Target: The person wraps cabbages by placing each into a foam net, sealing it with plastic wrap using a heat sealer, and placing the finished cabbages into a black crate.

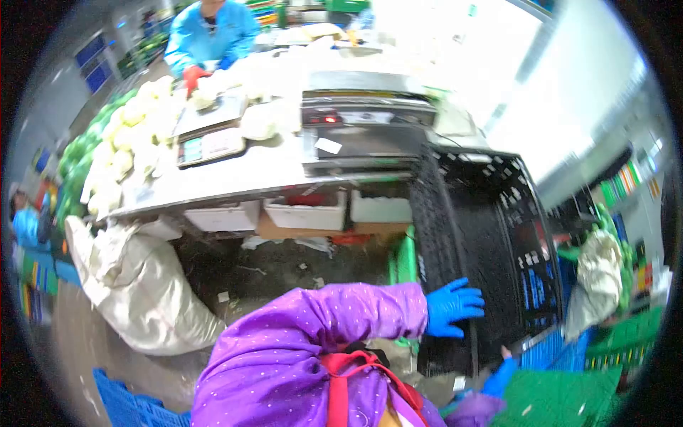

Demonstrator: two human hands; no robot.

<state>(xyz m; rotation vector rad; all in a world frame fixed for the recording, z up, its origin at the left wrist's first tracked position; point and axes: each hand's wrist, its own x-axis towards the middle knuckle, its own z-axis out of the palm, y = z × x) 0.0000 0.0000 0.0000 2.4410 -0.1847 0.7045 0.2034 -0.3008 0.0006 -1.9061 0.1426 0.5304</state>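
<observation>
My left hand (455, 307), in a blue glove, reaches across with its fingers spread over the side of a large black plastic crate (445, 235). It seems to rest on the crate, not wrapped round it. At the crate's near right corner is my right hand (502, 377), also blue-gloved, with a bare fingertip showing at the rim. It looks closed on that edge, though most of its fingers are hidden. The crate has slotted walls and a dark inside, and it stands against the end of the worktable (235, 183).
A wrapping machine or similar dark device (363, 132), a scale (211, 146) and pale round vegetables (128, 132) are on the table. Opposite stands a person in blue (213, 35). A full white sack (139, 292) leans at left; a green crate (562, 398) and blue crate (135, 402) lie near.
</observation>
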